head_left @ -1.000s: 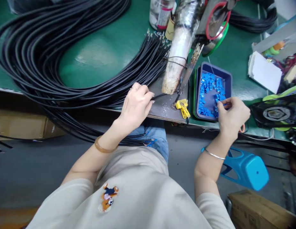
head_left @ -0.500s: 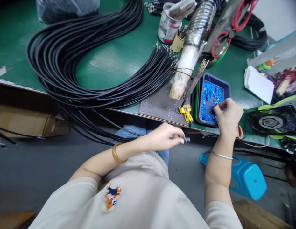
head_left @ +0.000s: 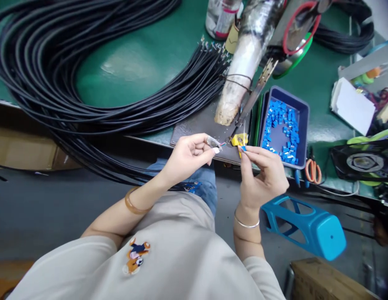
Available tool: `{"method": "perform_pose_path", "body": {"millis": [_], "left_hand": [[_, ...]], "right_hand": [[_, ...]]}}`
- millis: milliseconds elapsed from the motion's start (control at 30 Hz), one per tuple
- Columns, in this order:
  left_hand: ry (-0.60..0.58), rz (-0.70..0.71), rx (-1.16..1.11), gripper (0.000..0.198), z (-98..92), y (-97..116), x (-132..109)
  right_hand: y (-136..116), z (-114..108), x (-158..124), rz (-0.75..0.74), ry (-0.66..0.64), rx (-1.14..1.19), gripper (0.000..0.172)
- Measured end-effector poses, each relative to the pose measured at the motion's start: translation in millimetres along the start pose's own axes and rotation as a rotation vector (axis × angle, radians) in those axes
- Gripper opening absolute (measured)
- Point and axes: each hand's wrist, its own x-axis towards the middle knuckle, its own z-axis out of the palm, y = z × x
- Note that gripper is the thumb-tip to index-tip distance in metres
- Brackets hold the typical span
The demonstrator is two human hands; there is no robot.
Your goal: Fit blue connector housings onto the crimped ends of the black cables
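Observation:
My left hand (head_left: 187, 156) is closed in a pinch on the stripped end of a black cable (head_left: 214, 143), held just off the bench edge. My right hand (head_left: 263, 173) faces it, fingers pinched on a small blue connector (head_left: 243, 148) a short gap from the cable tip. A large bundle of black cables (head_left: 97, 104) loops across the green bench (head_left: 140, 71) and hangs over its front edge. A dark blue tray (head_left: 302, 125) with several blue connectors (head_left: 283, 127) sits right of my hands.
A foil-wrapped nozzle (head_left: 244, 62) points down onto a dark plate (head_left: 200, 127), with a metal blade and yellow clip (head_left: 239, 139) beside it. Orange-handled scissors (head_left: 313, 171) lie by the tray. A blue plastic stool (head_left: 306, 227) and cardboard boxes (head_left: 331, 281) stand on the floor.
My right hand left the tray with a blue connector and came in front of me. My left hand rose from my lap with the cable end to meet it.

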Motion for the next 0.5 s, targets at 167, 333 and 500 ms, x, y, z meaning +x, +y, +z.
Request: {"method": "perform_pose_path", "body": {"millis": [167, 333, 500], "left_hand": [[-0.033, -0.015, 0.056, 0.015, 5.1, -3.3, -0.9], [-0.063, 0.000, 0.096, 0.012, 6.8, -3.9, -1.5], [-0.087, 0.006, 0.147, 0.007, 6.7, -5.3, -1.9]], "right_hand": [[3.6, 4.7, -7.8, 0.180, -0.062, 0.212, 0.010], [3.7, 4.4, -10.1, 0.253, -0.080, 0.309, 0.009], [4.4, 4.3, -12.3, 0.268, -0.092, 0.310, 0.008]]}}
